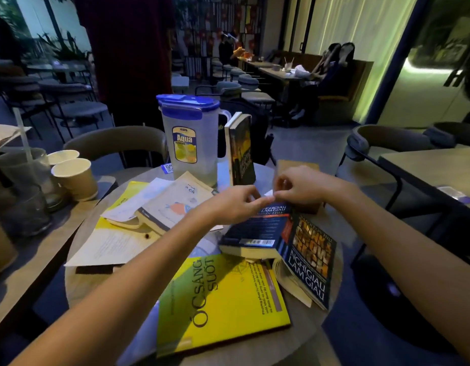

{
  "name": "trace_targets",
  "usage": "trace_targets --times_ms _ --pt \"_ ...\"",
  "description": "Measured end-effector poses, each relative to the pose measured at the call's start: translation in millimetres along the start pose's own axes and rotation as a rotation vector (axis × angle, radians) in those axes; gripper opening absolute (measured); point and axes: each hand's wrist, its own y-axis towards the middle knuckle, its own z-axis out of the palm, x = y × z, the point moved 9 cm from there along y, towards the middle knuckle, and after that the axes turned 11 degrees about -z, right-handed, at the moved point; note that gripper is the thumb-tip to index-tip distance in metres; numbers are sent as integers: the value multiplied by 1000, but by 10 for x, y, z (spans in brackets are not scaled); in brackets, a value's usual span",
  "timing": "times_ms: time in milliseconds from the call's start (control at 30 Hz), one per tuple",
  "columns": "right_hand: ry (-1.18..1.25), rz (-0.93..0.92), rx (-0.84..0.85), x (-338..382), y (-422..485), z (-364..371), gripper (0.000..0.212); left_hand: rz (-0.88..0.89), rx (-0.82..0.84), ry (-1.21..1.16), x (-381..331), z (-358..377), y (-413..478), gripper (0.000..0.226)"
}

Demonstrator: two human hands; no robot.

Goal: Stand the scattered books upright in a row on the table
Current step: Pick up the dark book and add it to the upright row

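Here, dark book (240, 151) upright beside jug (191, 138), yellow book (223, 302) flat, top leftward

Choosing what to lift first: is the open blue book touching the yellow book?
Touching. Head view: the open blue book lies over the yellow book at its far corner.

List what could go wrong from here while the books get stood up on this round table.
1. The upright book stands alone beside the pitcher, with nothing supporting its right side. A nudge while adding the next book may topple it.
2. The dark blue book lies splayed face down on other books, and its cover reaches toward the table edge. It may slide off, or its pages may crease.
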Motion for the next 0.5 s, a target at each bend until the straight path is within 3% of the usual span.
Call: trace_targets --times_ms 133,300,500 --pt "91 7 34 -61 -134 177 28 13 -37 181 -263 179 -243 55" --pt "163 34 17 -85 -234 301 31 10 -126 407 -376 361 -404 83" --pt "406 72 -34 -111 -288 375 24 57 -176 458 -492 379 -454 46"
